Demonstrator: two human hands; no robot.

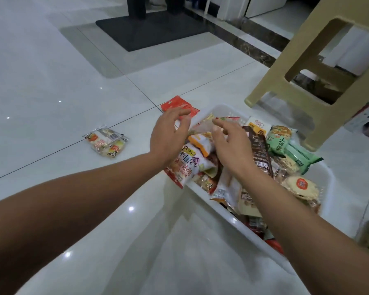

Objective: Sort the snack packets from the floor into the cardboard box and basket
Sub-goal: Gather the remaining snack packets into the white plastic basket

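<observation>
Hovering over the far end of the white basket (232,226), my left hand (168,133) and right hand (232,143) sit close together with a pale see-through packet (201,128) between them. My left fingers (180,112) are spread and relaxed, holding nothing, with the packet just beside them. My right fingertips (217,123) curl loosely at the packet's other edge; through the blur I cannot tell whether they pinch it or only touch it. Below lies the heap of snack packets (275,145) filling the basket. Two more remain on the floor (51,81): a red packet (177,105) just beyond my left fingers, and a clear packet (107,141) well off to the left.
</observation>
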